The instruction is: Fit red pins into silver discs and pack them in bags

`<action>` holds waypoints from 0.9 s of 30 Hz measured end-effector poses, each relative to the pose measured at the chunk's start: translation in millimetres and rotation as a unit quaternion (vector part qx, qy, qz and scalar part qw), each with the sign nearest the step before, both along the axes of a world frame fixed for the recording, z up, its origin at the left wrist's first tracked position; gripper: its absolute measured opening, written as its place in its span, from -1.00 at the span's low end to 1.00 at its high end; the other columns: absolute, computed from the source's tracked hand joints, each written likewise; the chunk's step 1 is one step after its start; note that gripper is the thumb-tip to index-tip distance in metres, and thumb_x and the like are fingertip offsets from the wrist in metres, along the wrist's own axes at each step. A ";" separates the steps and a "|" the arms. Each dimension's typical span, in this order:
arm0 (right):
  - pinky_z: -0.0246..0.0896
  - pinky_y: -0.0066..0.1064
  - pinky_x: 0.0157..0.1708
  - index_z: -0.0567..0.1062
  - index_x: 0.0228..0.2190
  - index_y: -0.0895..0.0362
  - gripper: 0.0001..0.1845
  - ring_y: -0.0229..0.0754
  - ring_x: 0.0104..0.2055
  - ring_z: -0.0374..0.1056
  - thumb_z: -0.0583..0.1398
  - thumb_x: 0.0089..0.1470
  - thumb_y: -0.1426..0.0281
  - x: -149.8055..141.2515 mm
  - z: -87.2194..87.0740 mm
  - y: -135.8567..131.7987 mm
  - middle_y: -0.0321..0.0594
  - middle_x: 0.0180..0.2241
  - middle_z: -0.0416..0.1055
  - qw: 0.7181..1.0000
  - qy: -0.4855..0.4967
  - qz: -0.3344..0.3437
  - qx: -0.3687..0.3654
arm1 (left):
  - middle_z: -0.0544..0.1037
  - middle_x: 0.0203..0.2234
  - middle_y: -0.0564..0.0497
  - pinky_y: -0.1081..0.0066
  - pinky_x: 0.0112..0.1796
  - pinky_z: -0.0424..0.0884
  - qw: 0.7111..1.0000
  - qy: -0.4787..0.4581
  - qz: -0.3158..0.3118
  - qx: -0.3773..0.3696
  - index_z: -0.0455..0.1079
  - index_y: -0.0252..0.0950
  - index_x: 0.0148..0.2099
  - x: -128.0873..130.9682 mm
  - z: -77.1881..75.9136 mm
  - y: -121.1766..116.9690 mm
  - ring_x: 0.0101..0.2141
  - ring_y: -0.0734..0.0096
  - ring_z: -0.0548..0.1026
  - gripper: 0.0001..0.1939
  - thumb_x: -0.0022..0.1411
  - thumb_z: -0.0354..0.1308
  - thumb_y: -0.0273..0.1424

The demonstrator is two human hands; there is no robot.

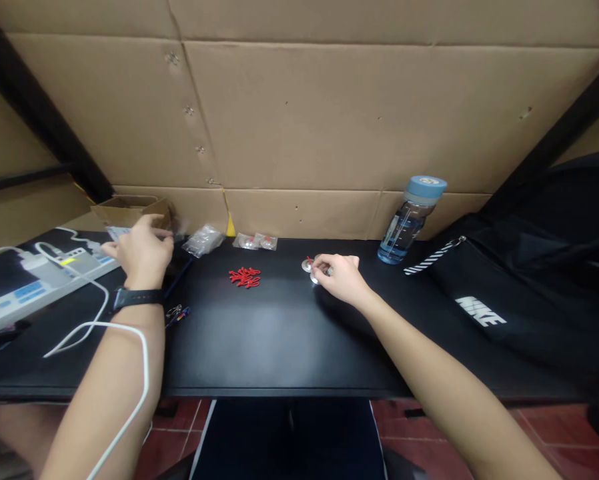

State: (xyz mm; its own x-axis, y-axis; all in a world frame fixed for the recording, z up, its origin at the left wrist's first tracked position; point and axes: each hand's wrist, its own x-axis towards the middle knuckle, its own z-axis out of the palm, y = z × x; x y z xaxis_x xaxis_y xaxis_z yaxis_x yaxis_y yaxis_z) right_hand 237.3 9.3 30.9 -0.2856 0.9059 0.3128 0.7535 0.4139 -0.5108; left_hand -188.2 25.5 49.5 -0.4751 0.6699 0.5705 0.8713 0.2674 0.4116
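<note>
My right hand (340,277) is over the right middle of the black desk, its thumb and fingertips closed on a small round silver disc (314,279). Beside those fingertips lies another silver disc (306,265) with a bit of red on it. At the left my left hand (144,252) is raised in front of an open cardboard box (129,212). Its thumb and fingers are apart, and nothing shows in them. Between the hands lies a small heap of red cord loops (245,277). Two clear packets (255,241) with silver and red pieces lie behind the heap.
A crumpled clear plastic bag (204,241) lies near the cardboard wall (289,120). A white power strip (44,285) with cables fills the left side; one cable crosses my left forearm. Keys (177,315) lie near my wrist. A water bottle (404,223) and black bag (484,293) stand right.
</note>
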 end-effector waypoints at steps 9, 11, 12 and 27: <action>-0.07 -0.22 -0.09 0.63 -0.35 0.03 -0.89 -0.12 -0.23 0.53 0.25 0.11 0.39 30.0 0.7 27.5 -0.33 -0.36 0.65 0.993 0.033 -0.102 0.049 | 0.71 -0.24 0.01 0.31 -0.05 0.46 0.915 -0.014 -0.395 0.085 0.61 -0.24 -0.10 92.1 -1.1 0.8 -0.21 0.29 0.64 -0.80 0.31 0.27 -0.27; -0.06 -0.22 -0.09 0.63 -0.31 0.03 -0.87 -0.11 -0.22 0.53 0.25 0.10 0.42 36.8 -0.9 33.5 -0.33 -0.33 0.66 0.992 0.024 -0.116 0.040 | 0.72 -0.28 0.04 0.31 -0.06 0.43 0.854 0.033 -0.519 -0.014 0.61 -0.20 -0.20 120.5 -11.9 -1.0 -0.25 0.30 0.65 -0.84 0.35 0.25 -0.26; -0.06 -0.22 -0.10 0.63 -0.30 0.03 -0.86 -0.11 -0.20 0.52 0.25 0.10 0.42 39.1 -1.7 35.4 -0.32 -0.31 0.66 0.993 0.014 -0.113 0.033 | 0.72 -0.27 0.04 0.30 -0.04 0.41 0.827 0.054 -0.557 -0.060 0.61 -0.18 -0.23 132.1 -18.0 -2.2 -0.23 0.29 0.66 -0.83 0.36 0.24 -0.26; -0.04 -0.16 -0.04 0.66 -0.33 0.04 -0.90 0.05 0.08 0.39 0.30 0.24 0.37 34.8 -21.1 34.6 -0.15 0.02 0.57 0.994 -0.100 0.051 0.007 | 0.73 -0.22 0.00 0.26 0.02 0.38 0.735 0.048 -0.648 -0.193 0.67 -0.07 -0.03 158.4 -20.0 -22.9 -0.15 0.23 0.63 -0.63 0.48 0.09 -0.04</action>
